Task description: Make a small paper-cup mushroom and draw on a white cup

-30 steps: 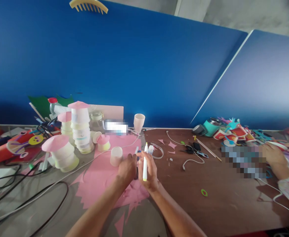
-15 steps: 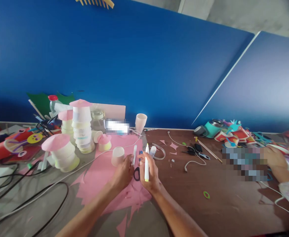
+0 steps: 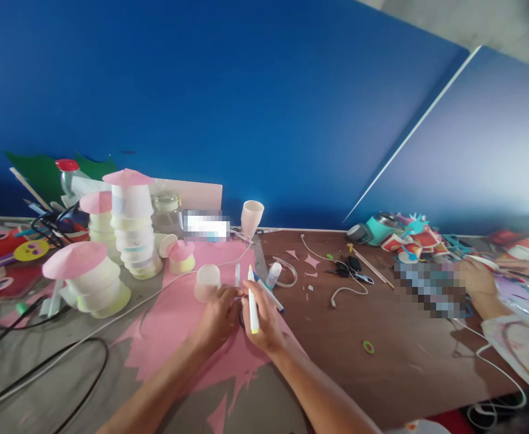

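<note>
My right hand (image 3: pixel 264 319) is closed round a white marker (image 3: pixel 253 307) with yellow ends, held upright over pink paper (image 3: pixel 169 337). Close beside it, fingertips near the other hand, is my left hand (image 3: pixel 219 316); its fingers are bent together, and what they hold is too hidden to make out. A white cup (image 3: pixel 207 283) stands just behind my left hand. Behind my right hand are a blue and white pen (image 3: pixel 271 294) and a glue stick (image 3: pixel 274 275). Dark scissors are mostly hidden beneath my hands.
Stacked cup towers (image 3: pixel 133 229) with pink paper roofs stand left. Another cup (image 3: pixel 251 217) is by the blue partition (image 3: pixel 246 108). Cables cross the left side. Keys (image 3: pixel 348 271), a green ring (image 3: pixel 368 347) and a turquoise container (image 3: pixel 380 229) lie right, near another person's hand (image 3: pixel 479 283).
The view has shifted slightly right. My hands have drawn closer together, and the scissors are now more hidden. The blue and white pen shows more fully beside the glue stick.
</note>
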The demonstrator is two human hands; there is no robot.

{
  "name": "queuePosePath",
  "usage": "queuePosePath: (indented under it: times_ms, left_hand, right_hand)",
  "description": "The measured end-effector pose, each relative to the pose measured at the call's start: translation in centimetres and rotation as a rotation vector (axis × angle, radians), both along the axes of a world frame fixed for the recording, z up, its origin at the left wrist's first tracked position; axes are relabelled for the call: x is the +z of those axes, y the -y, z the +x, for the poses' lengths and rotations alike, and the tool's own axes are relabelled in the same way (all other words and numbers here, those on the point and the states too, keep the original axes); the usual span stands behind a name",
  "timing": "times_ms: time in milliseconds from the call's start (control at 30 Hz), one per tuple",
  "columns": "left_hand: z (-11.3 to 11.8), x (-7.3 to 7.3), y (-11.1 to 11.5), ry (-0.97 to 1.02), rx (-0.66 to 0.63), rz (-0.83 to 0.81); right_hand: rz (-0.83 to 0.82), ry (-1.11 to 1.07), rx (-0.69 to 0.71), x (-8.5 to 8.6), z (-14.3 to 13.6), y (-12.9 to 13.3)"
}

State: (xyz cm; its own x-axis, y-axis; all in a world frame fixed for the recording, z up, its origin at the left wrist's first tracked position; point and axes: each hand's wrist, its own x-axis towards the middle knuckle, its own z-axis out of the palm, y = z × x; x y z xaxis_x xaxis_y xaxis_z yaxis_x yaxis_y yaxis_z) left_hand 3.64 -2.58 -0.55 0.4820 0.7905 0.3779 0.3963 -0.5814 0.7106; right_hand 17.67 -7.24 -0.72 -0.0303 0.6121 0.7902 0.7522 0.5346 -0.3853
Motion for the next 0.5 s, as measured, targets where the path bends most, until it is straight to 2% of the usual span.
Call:
queuePosePath:
  times_ms: [100,267,333,400,500]
  left_hand:
    - [-0.3,0.5,0.1,0.026,-0.036,0.022]
    - [-1.2,1.6,0.3,0.14,0.001,0.116]
    - [-1.7,2.1,0.3,0.245,0.023,0.19]
    - [-2.3,2.5,0.0,0.399,0.115,0.209]
    - [-3.2,2.9,-0.9,0.62,0.322,0.117]
  right_hand:
    - [-0.004,-0.006,-0.022,-0.2,0.0,0.2]
    - [-0.088,-0.079,-0.055,-0.3,0.4,0.2]
    - [-0.126,-0.105,-0.039,-0.3,0.7,0.1]
    - [-0.162,-0.127,-0.014,-0.4,0.9,0.0]
    - [-0.207,-0.142,0.006,-0.4,1.2,-0.1]
